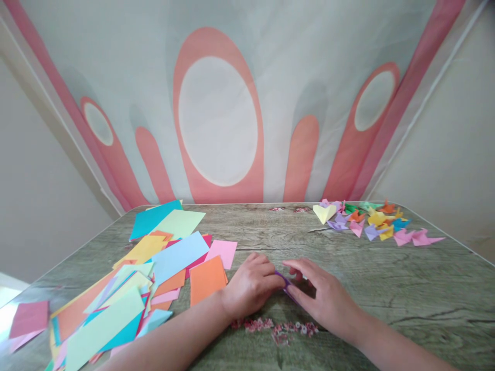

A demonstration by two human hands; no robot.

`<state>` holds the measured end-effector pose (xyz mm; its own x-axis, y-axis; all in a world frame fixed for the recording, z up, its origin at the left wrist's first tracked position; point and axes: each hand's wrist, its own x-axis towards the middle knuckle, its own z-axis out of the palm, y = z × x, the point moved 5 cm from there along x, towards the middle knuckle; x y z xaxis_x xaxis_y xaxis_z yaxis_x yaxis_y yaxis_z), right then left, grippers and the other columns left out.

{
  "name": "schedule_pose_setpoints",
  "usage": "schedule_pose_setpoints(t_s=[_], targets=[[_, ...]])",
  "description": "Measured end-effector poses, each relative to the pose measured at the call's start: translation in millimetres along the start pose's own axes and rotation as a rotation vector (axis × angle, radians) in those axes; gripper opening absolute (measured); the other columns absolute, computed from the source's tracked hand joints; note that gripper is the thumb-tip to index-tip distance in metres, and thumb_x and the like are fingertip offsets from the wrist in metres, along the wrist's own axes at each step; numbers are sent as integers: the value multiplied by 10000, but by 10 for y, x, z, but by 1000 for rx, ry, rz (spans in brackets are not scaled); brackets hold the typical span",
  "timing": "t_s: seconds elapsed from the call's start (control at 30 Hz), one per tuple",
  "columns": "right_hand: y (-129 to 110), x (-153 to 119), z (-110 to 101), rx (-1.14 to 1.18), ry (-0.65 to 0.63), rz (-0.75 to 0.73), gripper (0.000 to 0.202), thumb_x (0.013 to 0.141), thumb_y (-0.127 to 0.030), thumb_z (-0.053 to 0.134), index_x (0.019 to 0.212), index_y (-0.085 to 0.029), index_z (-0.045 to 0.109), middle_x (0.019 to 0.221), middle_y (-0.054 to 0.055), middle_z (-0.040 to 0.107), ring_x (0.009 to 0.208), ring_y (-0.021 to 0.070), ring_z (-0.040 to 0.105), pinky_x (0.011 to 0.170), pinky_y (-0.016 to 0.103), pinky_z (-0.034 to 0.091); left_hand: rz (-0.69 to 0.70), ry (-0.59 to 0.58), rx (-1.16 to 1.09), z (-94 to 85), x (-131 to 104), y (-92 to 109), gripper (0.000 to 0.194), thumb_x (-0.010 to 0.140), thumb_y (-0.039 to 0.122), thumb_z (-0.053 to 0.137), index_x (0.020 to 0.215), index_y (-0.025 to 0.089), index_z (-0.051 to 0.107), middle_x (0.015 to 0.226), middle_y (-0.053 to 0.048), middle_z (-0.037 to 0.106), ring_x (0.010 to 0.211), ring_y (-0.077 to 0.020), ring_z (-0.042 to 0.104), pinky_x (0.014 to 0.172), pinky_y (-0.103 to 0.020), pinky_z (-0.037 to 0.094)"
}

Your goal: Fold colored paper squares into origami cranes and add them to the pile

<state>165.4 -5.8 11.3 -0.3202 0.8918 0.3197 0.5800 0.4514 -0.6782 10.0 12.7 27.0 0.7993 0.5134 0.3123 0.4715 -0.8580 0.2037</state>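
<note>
A small folded piece of purple paper lies low over the table between my two hands, mostly covered by fingers. My left hand is closed on its left end, with the fingers curled and the thumb pressed against it. On the other side, my right hand touches the paper with the thumb tip. Its index finger is lifted away from the thumb, leaving a gap, and the other fingers are partly hidden. Close to my left hand lies an orange paper sheet.
Coloured paper sheets are heaped on the left of the wooden table. Several folded paper figures stand at the back right, beside a pale yellow paper heart. A patterned cloth hangs behind the table.
</note>
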Motion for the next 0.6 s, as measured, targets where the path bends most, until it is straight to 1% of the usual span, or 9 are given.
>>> schedule_pose_setpoints(t_s=[0.07,0.13,0.2,0.27,0.37,0.43,0.5,0.6], targets=[[39,-13,15,-38,26,-9,365,860,-214,534,1220,-276,531,1116,37,638,953,188,615,869,338,489,21,-7,-14,-1,6,28,262,939,186,376,948,217,636,824,-47,627,805,-164,510,775,-312,337],[99,-13,5,-27,64,-10,347,887,-194,476,1219,-276,542,1148,35,642,1004,183,613,900,334,476,21,3,-30,0,5,24,247,926,162,385,973,212,622,857,-48,640,819,-163,532,779,-308,347],[157,0,-19,8,88,10,335,896,-194,458,1201,-280,566,1155,26,646,1023,181,611,912,330,468,-6,33,-47,7,-5,-17,230,917,150,396,987,202,609,872,-49,648,825,-164,555,783,-308,360],[205,21,-46,62,95,53,297,894,-210,466,1144,-280,610,1120,18,663,1008,183,617,892,317,472,-51,79,-80,18,-22,-80,219,918,148,398,986,195,601,872,-47,657,830,-163,579,793,-307,374],[254,44,-88,141,118,119,223,884,-238,482,991,-259,677,1008,20,690,943,190,631,837,296,480,-124,147,-153,30,-43,-157,194,920,156,422,972,200,602,871,-33,674,826,-155,607,800,-297,393],[279,50,-118,166,158,145,202,872,-250,494,904,-244,693,944,26,690,902,197,632,808,294,480,-161,184,-201,24,-45,-166,182,909,152,454,983,212,609,881,-23,687,837,-153,622,802,-289,405],[305,48,-139,183,195,174,193,863,-262,502,871,-237,693,907,28,678,848,197,628,757,290,483,-170,207,-240,11,-37,-137,196,895,148,488,1020,227,616,900,-16,700,852,-153,636,806,-284,415],[350,38,-129,261,193,265,196,860,-296,500,891,-230,682,886,26,649,668,164,594,578,260,477,-158,216,-297,1,-21,-75,228,864,133,538,1043,238,633,934,-14,712,872,-156,649,809,-275,430]])
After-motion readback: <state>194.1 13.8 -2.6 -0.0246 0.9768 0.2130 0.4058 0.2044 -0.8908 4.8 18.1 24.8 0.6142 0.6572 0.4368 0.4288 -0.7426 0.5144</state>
